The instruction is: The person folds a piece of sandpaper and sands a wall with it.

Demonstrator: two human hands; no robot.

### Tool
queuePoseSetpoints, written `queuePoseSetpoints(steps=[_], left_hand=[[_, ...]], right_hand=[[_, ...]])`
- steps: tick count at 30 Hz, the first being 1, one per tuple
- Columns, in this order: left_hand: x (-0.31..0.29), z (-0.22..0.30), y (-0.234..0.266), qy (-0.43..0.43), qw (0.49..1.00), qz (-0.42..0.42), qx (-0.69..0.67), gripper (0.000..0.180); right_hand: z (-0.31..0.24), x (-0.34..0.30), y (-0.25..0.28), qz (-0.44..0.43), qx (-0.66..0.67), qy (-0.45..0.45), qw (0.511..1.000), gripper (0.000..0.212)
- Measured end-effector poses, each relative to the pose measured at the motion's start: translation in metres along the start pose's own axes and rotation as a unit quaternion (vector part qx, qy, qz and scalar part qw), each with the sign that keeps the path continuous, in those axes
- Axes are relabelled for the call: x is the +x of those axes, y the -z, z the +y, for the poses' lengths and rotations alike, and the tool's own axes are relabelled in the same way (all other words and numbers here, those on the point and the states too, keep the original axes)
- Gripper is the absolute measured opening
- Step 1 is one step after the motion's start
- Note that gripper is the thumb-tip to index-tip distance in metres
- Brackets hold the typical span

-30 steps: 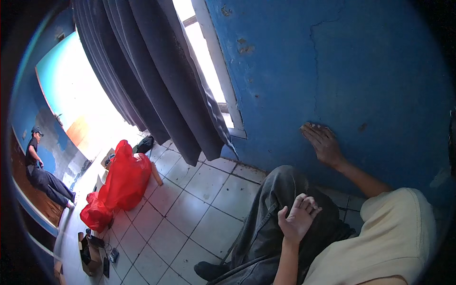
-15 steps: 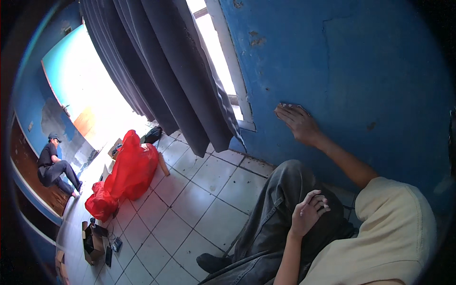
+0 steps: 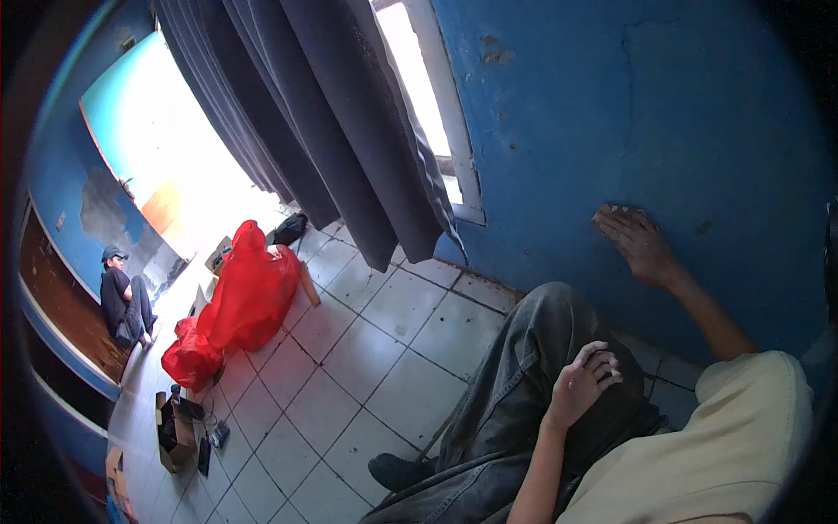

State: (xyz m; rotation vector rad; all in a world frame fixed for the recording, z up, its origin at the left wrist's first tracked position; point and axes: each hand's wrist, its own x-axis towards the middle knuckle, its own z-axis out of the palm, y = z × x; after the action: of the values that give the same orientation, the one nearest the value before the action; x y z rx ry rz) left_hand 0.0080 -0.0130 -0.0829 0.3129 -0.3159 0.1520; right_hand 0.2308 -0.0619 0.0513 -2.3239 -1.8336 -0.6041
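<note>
Fingers of the right hand are lying straight and close together over a thin pad, holding it flat against the blue wall. Only a pale, flecked edge of the pad is showing past the fingertips, so its exact kind is hard to tell. The left hand is hovering near the bent knee of the dark trousers, its fingers loosely curling and gripping nothing visible; whether it is touching the trousers is unclear. A cream shirt is covering the person's upper body. Left of the pad, a dark curtain is hanging beside a pale window frame. Farther left, a red sheet is draping over something with a wooden leg on the tiled floor. Near it, an open cardboard box is holding dark items. Beyond, a co-worker in dark clothes and a cap is sitting with knees drawn up.
</note>
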Motion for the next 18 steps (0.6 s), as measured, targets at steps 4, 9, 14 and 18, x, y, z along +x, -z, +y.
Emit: queuePoseSetpoints(steps=[4,9,14,18], left_hand=[[0.002,0.000,-0.001,0.009,1.000,0.005,0.002,0.049],[0.001,-0.001,0.002,0.008,1.000,0.001,-0.002,0.049],[-0.002,-0.002,0.000,0.005,1.000,0.009,0.012,0.049],[-0.001,-0.003,0.001,0.005,1.000,0.006,0.009,0.050]], right_hand=[[-0.004,0.021,-0.006,0.009,0.004,0.007,1.000,0.044],[-0.014,0.090,-0.049,0.017,0.055,0.053,0.997,0.042],[-0.032,0.124,-0.064,0.021,0.082,0.081,0.993,0.038],[-0.021,0.094,-0.049,-0.005,0.050,0.077,0.996,0.039]])
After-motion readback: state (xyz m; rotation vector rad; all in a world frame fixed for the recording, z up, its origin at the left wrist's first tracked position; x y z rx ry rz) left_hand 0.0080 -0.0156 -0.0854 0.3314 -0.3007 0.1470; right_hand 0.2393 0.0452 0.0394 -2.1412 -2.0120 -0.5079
